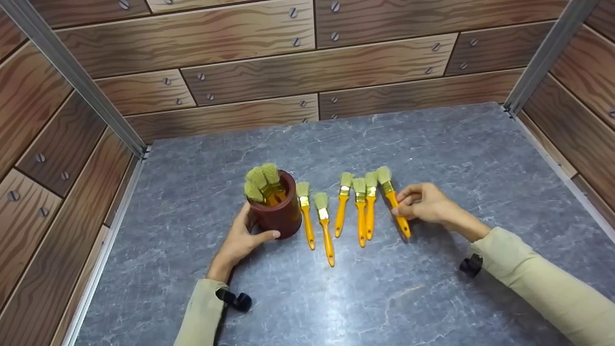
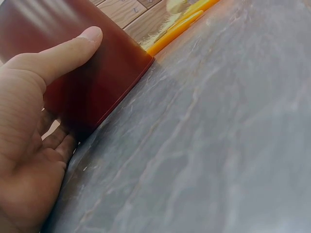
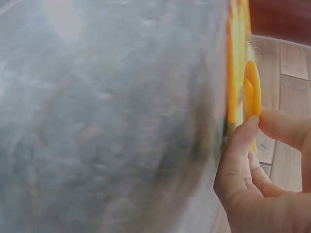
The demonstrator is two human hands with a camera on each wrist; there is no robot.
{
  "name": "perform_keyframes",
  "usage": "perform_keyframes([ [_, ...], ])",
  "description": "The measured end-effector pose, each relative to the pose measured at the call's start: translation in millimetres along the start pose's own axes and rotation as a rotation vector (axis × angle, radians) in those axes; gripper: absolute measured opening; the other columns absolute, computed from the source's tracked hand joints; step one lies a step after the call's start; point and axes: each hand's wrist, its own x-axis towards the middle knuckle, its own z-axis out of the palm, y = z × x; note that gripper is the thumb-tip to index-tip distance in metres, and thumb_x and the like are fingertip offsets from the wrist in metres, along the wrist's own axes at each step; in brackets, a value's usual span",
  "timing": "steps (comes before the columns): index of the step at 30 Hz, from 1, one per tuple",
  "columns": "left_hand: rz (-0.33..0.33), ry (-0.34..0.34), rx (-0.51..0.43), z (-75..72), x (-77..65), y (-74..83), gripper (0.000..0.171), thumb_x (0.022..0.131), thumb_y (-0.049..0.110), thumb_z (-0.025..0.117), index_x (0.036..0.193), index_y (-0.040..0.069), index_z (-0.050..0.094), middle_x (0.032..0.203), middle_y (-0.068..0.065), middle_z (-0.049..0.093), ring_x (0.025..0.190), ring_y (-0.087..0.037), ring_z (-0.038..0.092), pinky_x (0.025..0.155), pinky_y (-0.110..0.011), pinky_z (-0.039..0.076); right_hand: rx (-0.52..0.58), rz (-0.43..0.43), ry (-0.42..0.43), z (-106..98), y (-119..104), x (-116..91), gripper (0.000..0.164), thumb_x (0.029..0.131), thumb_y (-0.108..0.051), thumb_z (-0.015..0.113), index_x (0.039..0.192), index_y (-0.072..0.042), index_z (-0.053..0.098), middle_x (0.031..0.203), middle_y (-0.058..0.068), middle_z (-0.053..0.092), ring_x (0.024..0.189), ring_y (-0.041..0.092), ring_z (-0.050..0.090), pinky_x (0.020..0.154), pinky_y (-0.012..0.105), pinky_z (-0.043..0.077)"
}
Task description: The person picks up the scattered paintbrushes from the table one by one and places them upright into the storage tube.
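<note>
A dark red-brown cylindrical cup [image 1: 277, 222] stands upright on the table, three paintbrushes [image 1: 262, 179] leaning in it bristles up. My left hand [image 1: 241, 240] holds the cup from its near left side; in the left wrist view the thumb [image 2: 73, 56] lies along the cup wall [image 2: 109, 73], the other fingers partly hidden behind. On the right, my right hand [image 1: 426, 204] pinches the orange handle of a paintbrush [image 1: 396, 211] at the end of the row. That handle [image 3: 251, 90] sits between thumb and fingers in the right wrist view. Whether its bristles touch the table, I cannot tell.
Several more paintbrushes lie between the cup and my right hand, bristles away from me: two near the cup [image 1: 325, 229], others grouped further right [image 1: 361, 211]. The grey marbled table [image 1: 326, 149] ends at wood-patterned walls [image 1: 250, 53] with metal corner posts.
</note>
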Motion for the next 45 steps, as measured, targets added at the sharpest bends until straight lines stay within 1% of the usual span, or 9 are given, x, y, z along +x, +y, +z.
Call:
perform_keyframes([
  [4, -0.011, 0.007, 0.003, -1.3, -0.6, 0.6, 0.101, 0.084, 0.008, 0.093, 0.165, 0.03, 0.037, 0.159, -0.001, 0.055, 0.151, -0.021, 0.049, 0.125, -0.037, 0.039, 0.043, -0.026, -0.019, -1.6, -8.7, -3.2, 0.044, 0.094, -0.01, 0.081, 0.127, 0.01, 0.06, 0.104, 0.01, 0.068, 0.087, 0.015, 0.071, 0.085, 0.031, 0.065],
  [8, -0.012, 0.008, -0.001, -0.9, -1.2, 1.0, 0.104, 0.083, 0.007, 0.093, 0.166, 0.03, 0.035, 0.16, -0.002, 0.054, 0.152, -0.021, 0.047, 0.127, -0.043, 0.036, 0.078, -0.06, -0.04, -1.8, -17.1, -6.2, 0.043, 0.096, -0.008, 0.079, 0.13, 0.012, 0.06, 0.108, 0.012, 0.066, 0.092, 0.017, 0.073, 0.09, 0.034, 0.064],
  [14, -0.021, 0.016, -0.008, 1.0, -1.4, 1.3, 0.106, 0.083, 0.006, 0.093, 0.167, 0.031, 0.033, 0.16, -0.002, 0.054, 0.152, -0.021, 0.047, 0.128, -0.047, 0.035, 0.065, -0.146, -0.065, 0.2, -35.3, -9.9, 0.037, 0.098, -0.006, 0.075, 0.128, 0.009, 0.062, 0.111, 0.013, 0.065, 0.097, 0.018, 0.071, 0.091, 0.033, 0.064],
  [19, 0.0, 0.007, -0.017, 1.8, 0.6, 0.1, 0.105, 0.083, 0.005, 0.092, 0.167, 0.029, 0.034, 0.16, -0.003, 0.055, 0.152, -0.022, 0.048, 0.128, -0.046, 0.035, 0.065, -0.208, -0.09, 5.5, -56.0, -10.1, 0.031, 0.098, -0.002, 0.073, 0.125, 0.008, 0.061, 0.112, 0.014, 0.064, 0.1, 0.02, 0.071, 0.092, 0.033, 0.063],
  [24, -0.004, 0.013, -0.015, 1.5, 0.5, -0.4, 0.107, 0.082, 0.005, 0.093, 0.168, 0.029, 0.033, 0.159, -0.003, 0.055, 0.151, -0.022, 0.048, 0.128, -0.046, 0.035, 0.047, -0.271, -0.105, 15.8, -77.6, -9.0, 0.029, 0.097, -0.003, 0.075, 0.122, 0.007, 0.064, 0.113, 0.016, 0.065, 0.099, 0.021, 0.072, 0.091, 0.033, 0.064],
  [31, -0.008, 0.009, -0.02, 0.5, 1.0, -0.4, 0.105, 0.082, 0.006, 0.094, 0.166, 0.028, 0.035, 0.159, -0.003, 0.056, 0.151, -0.022, 0.048, 0.128, -0.047, 0.034, 0.012, -0.347, -0.133, 31.3, -110.7, -2.3, 0.025, 0.097, -0.005, 0.077, 0.118, 0.004, 0.067, 0.111, 0.016, 0.068, 0.098, 0.026, 0.073, 0.089, 0.04, 0.064],
  [36, -0.007, 0.01, -0.014, 0.7, 0.9, -0.7, 0.106, 0.081, 0.006, 0.094, 0.166, 0.029, 0.035, 0.159, -0.002, 0.055, 0.151, -0.022, 0.048, 0.127, -0.046, 0.035, 0.026, -0.408, -0.149, 44.6, -135.8, 2.9, 0.021, 0.097, -0.003, 0.076, 0.116, 0.003, 0.068, 0.109, 0.015, 0.069, 0.097, 0.026, 0.072, 0.09, 0.04, 0.064],
  [39, -0.009, 0.005, -0.018, 0.1, 0.7, -0.4, 0.108, 0.081, 0.006, 0.094, 0.167, 0.029, 0.034, 0.16, -0.002, 0.055, 0.152, -0.022, 0.047, 0.127, -0.043, 0.036, 0.034, -0.451, -0.155, 53.5, -149.7, 5.9, 0.019, 0.097, -0.002, 0.076, 0.114, 0.003, 0.069, 0.108, 0.015, 0.07, 0.095, 0.026, 0.072, 0.089, 0.04, 0.064],
  [45, -0.006, -0.006, -0.022, -0.3, 1.1, -1.4, 0.107, 0.082, 0.008, 0.094, 0.167, 0.03, 0.034, 0.16, -0.001, 0.054, 0.153, -0.021, 0.046, 0.127, -0.04, 0.037, 0.044, -0.529, -0.169, 73.5, -170.8, 15.1, 0.019, 0.097, 0.0, 0.075, 0.114, 0.004, 0.07, 0.107, 0.017, 0.071, 0.091, 0.026, 0.071, 0.086, 0.039, 0.065],
])
